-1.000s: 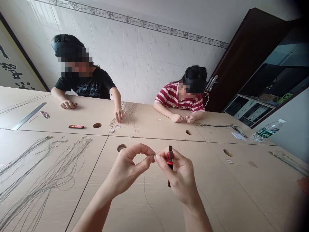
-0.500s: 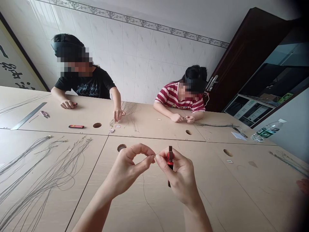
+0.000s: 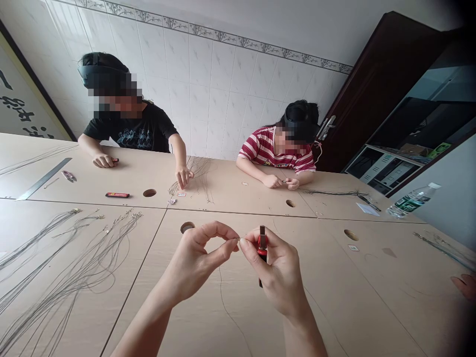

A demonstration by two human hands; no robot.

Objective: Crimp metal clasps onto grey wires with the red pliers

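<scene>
My left hand [image 3: 203,258] is closed, its thumb and forefinger pinching a tiny end of something thin. From there a fine dark cord [image 3: 222,292] hangs down and trails over the table toward me. Fingertip to fingertip with it, my right hand [image 3: 277,265] pinches at the same spot, closed. A small tool with a metal head and a red-and-black handle [image 3: 262,243] stands upright within the right hand's grip. What lies between the fingertips is too small to make out.
Bundles of thin cords [image 3: 85,263] spread across the left of the table [image 3: 178,327]. Two people sit opposite, handling small items. Farther off lie a ruler [image 3: 44,178], a red-and-black case [image 3: 117,195] and a water bottle [image 3: 414,201]. Another hand [image 3: 464,286] shows at the right edge.
My hands hold the same pinch, almost unmoved. The hand at the right edge has come slightly farther into view. The hand of the person in black has shifted a little.
</scene>
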